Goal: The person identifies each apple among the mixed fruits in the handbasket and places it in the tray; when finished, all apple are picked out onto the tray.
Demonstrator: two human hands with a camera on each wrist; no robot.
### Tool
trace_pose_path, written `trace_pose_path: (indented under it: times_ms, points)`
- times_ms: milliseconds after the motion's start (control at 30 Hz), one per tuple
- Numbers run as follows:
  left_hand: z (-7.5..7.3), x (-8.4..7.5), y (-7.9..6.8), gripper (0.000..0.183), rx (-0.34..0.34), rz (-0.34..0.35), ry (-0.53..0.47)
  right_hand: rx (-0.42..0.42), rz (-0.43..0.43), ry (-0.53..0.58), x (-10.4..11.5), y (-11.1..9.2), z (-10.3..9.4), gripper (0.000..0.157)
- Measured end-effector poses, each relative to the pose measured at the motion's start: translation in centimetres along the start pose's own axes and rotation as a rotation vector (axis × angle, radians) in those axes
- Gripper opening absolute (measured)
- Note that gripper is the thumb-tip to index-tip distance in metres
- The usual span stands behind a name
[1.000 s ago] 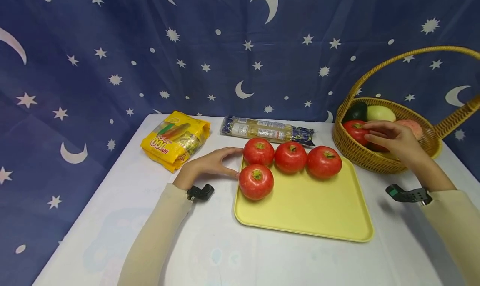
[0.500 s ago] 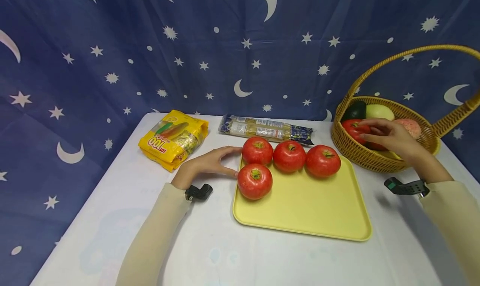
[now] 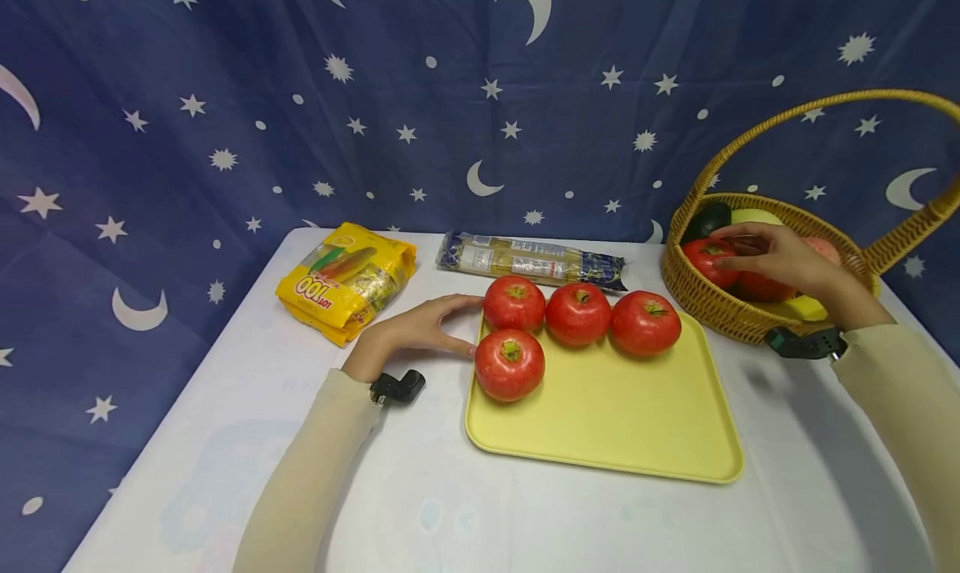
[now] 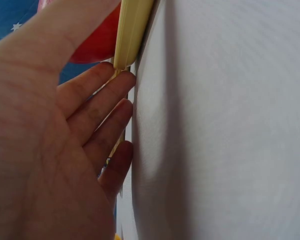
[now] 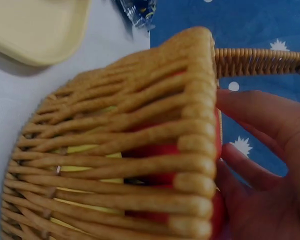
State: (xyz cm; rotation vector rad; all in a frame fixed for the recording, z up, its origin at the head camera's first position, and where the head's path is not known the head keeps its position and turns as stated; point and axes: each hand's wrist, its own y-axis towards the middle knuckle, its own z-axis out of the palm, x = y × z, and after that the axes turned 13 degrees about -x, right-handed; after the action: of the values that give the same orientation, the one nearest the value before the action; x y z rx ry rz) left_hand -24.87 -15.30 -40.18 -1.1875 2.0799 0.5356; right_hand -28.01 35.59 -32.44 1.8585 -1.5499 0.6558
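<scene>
Inside the wicker basket [image 3: 693,302], a red tomato [image 3: 705,263] sits at the left, just within the rim. My right hand [image 3: 787,260] reaches over the basket and pinches it, fingers across its top and thumb at its near side; the right wrist view has the rim hiding much of the fruit. Several more tomatoes stand on a yellow tray [image 3: 615,414], including a near-left tomato [image 3: 510,364] and a back-left tomato [image 3: 514,303]. Beside these two, my left hand [image 3: 416,327] rests at the tray's left edge, fingers extended and thumb by the nearer one.
Another tomato [image 3: 761,288], a dark green vegetable [image 3: 708,220] and a pale green one [image 3: 753,216] share the basket, whose tall handle [image 3: 825,104] arches above. Behind the tray lies a pasta packet [image 3: 532,258]. A yellow packet [image 3: 345,281] is at the back left.
My right hand shifts slightly up and left at the basket tomato, its wrist rising, and the tomato beside it shows more. The left hand stays put.
</scene>
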Motion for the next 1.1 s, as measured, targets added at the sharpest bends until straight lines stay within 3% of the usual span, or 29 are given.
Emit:
trace_pose_path:
  times_ms: [400, 933, 1100]
  points:
    - [0.0, -0.3, -0.1, 0.084, 0.007, 0.007, 0.001, -0.009, -0.128, -0.171, -0.1, 0.4, 0.2, 0.042]
    - [-0.2, 0.0, -0.2, 0.084, 0.004, 0.000, 0.004, 0.113, -0.124, -0.264, 0.2, 1.4, 1.0, 0.070]
    - [-0.1, -0.2, -0.2, 0.084, 0.005, 0.001, -0.004, 0.084, -0.152, -0.278, 0.0, 1.3, 1.1, 0.070]
